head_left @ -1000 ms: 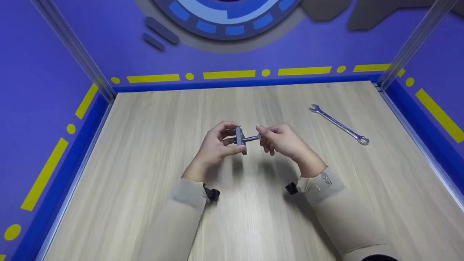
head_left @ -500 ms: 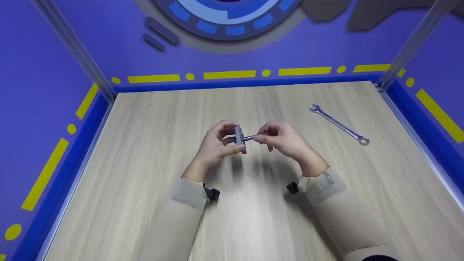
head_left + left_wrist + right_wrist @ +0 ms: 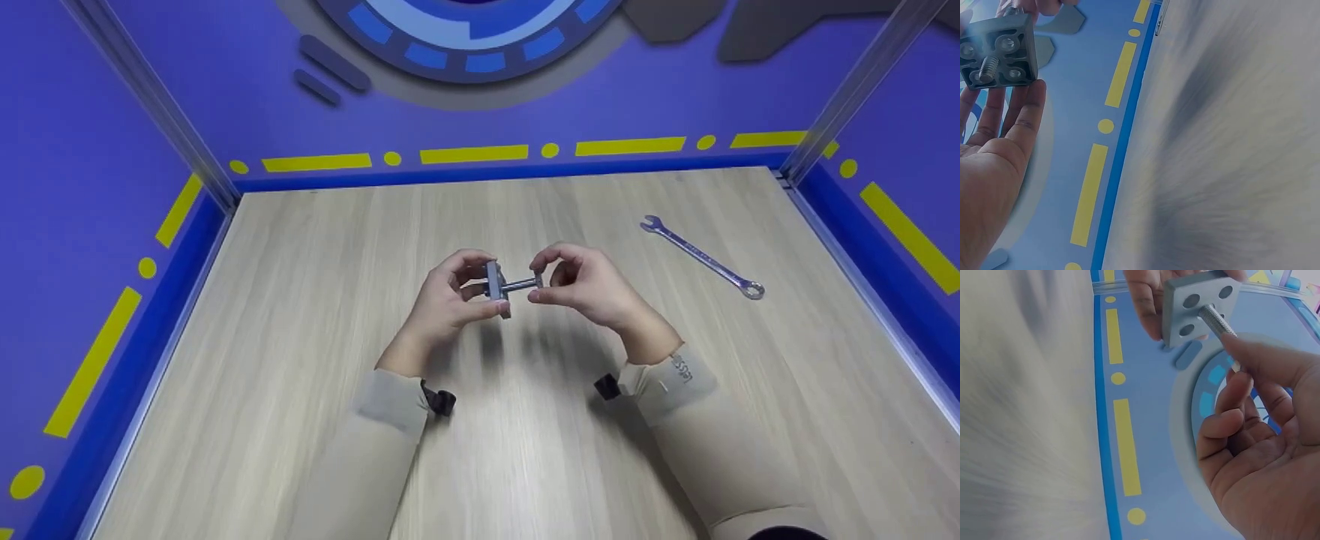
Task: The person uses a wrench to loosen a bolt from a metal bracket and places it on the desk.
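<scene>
We see the left hand [image 3: 444, 298] curled round the edges of a four-holed metal plate [image 3: 493, 281], held above the counter [image 3: 300, 337], with a threaded bolt [image 3: 519, 285] through its middle. The right hand [image 3: 589, 289] has thumb and forefinger nearly together about the bolt's outer end; how firmly, we cannot tell. We judge the step to be hand-turning the bolt; the next move likely calls for a steady plate and another twist.
</scene>
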Tool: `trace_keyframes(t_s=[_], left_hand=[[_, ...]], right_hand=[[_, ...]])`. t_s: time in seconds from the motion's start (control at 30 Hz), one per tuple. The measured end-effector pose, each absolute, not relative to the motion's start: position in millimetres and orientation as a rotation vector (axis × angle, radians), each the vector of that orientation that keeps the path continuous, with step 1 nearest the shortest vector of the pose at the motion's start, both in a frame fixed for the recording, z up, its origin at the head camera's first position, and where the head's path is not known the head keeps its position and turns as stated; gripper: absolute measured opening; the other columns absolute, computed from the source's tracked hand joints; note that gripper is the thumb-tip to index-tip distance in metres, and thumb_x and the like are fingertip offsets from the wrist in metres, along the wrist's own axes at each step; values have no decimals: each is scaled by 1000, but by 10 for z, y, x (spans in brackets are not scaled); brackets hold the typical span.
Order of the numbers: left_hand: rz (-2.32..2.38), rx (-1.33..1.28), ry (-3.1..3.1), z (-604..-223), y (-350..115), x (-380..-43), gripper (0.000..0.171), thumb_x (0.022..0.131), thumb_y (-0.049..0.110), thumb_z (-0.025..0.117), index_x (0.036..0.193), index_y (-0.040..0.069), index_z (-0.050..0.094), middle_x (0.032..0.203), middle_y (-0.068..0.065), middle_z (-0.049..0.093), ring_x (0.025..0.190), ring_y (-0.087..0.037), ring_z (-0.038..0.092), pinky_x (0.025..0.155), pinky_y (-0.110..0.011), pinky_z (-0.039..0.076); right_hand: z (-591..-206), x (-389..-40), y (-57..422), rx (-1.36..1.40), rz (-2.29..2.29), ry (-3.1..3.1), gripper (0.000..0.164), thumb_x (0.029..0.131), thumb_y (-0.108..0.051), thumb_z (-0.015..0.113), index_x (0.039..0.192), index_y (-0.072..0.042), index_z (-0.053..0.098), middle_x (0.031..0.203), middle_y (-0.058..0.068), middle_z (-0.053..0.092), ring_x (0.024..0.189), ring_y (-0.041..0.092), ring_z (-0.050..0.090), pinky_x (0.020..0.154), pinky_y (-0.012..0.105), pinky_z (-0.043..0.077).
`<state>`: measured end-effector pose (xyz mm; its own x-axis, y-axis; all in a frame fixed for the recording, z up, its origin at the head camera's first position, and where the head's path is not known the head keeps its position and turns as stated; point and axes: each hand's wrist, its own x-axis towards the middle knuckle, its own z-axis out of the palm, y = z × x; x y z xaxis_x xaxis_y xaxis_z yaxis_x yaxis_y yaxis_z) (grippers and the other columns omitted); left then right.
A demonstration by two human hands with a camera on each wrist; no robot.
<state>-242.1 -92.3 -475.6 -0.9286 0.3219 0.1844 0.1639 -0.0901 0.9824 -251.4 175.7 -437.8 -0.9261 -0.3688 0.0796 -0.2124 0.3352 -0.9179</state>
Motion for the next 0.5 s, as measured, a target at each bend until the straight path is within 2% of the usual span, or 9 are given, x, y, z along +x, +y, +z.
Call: trace_keyframes(t_s=[0.13,0.27,0.37,0.5], left_hand=[[2180,554,2037,-4748,-927,-2422,68,83,-8,94,142,-2,63,133,-9,67,126,-23,69,116,-36,64],[2181,556,2047,-4738,-927,-2429,68,82,-9,94,142,-2,64,133,-9,67,126,-23,68,117,-37,64],[2176,552,2053,-4741,-927,-2427,67,82,-8,95,141,0,65,132,-9,67,125,-23,68,117,-37,64],[2175,548,2053,-4750,-941,-2416,68,83,-8,95,142,-1,64,132,-9,67,125,-23,68,117,-37,64]], right_hand=[[-4368,-2534,1789,-428,-1602,2472,27,102,-29,86,120,-9,81,101,-2,73,80,16,59,67,23,48],[-4356,-2543,1800,-295,-1550,2472,39,107,-44,78,104,-6,86,82,-5,74,69,13,58,64,25,50],[-4360,-2540,1780,-264,-1557,2432,42,107,-45,79,97,-5,88,74,-5,77,56,9,59,58,25,54],[-4377,-2534,1746,-305,-1587,2407,31,105,-36,83,103,-6,90,82,0,82,54,9,60,55,24,55]])
